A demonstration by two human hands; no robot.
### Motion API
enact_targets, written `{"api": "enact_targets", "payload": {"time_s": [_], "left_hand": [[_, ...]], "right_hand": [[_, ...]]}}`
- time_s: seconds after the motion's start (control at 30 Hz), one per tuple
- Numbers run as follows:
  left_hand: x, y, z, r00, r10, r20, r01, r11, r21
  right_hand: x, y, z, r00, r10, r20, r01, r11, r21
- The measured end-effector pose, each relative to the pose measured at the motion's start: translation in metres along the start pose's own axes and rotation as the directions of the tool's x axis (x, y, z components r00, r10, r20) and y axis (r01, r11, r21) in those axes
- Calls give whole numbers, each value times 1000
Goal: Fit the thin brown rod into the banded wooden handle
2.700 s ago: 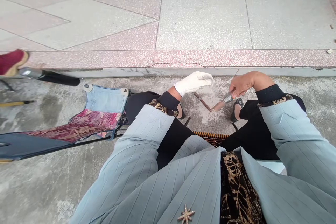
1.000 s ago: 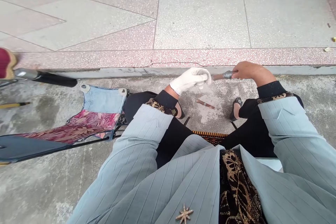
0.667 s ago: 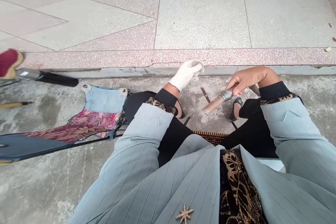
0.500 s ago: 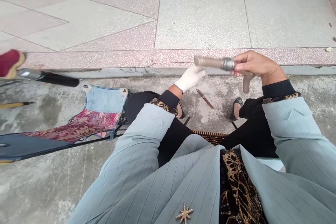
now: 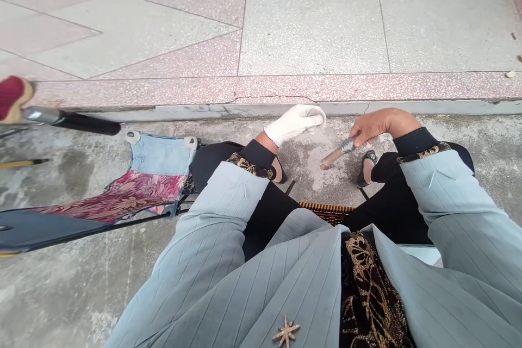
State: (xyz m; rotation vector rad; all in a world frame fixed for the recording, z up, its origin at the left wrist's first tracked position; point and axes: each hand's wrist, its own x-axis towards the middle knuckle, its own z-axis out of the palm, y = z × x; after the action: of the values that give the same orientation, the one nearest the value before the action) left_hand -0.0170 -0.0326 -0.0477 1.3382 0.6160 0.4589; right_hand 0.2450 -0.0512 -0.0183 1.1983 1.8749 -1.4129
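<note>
My right hand (image 5: 372, 126) is closed round a short tool (image 5: 336, 154) with a brownish shaft and a silver wound band. The shaft slants down and to the left, and its tip sits on the pale patch of concrete (image 5: 314, 174) between my feet. My left hand (image 5: 296, 121), in a white glove, hovers a little left of the tool with its fingers curled into a loose fist. What the glove holds, if anything, is hidden. Black shoes (image 5: 365, 169) and dark trouser legs frame the patch.
A folding stool with a patchwork fabric seat (image 5: 157, 174) lies to the left. Beyond it are a black tube with a metal end (image 5: 73, 119), a red shoe (image 5: 11, 95) and a yellow stick (image 5: 22, 163). A terrazzo step edge (image 5: 261, 92) runs across in front. A woven seat (image 5: 326, 211) is under me.
My right hand swung the tool up to the glove and back down to the concrete. The thin brown rod that lay on the patch no longer shows. The gloved hand stayed in place.
</note>
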Motion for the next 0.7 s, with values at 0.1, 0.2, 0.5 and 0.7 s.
{"api": "enact_targets", "payload": {"time_s": [0.1,0.2,0.5,0.7], "left_hand": [[3,0,-5,996,7,-91,-5,1000,24],[7,-1,-9,988,8,-156,4,997,78],[13,-20,-7,999,-29,-46,33,995,94],[3,-12,3,968,-93,233,94,996,7]], "right_hand": [[-7,-8,2,971,-200,130,183,974,137],[-24,-10,-2,956,-293,29,275,923,270],[-41,-3,-9,493,-81,-866,704,621,343],[-19,14,-20,484,244,-840,277,868,412]]}}
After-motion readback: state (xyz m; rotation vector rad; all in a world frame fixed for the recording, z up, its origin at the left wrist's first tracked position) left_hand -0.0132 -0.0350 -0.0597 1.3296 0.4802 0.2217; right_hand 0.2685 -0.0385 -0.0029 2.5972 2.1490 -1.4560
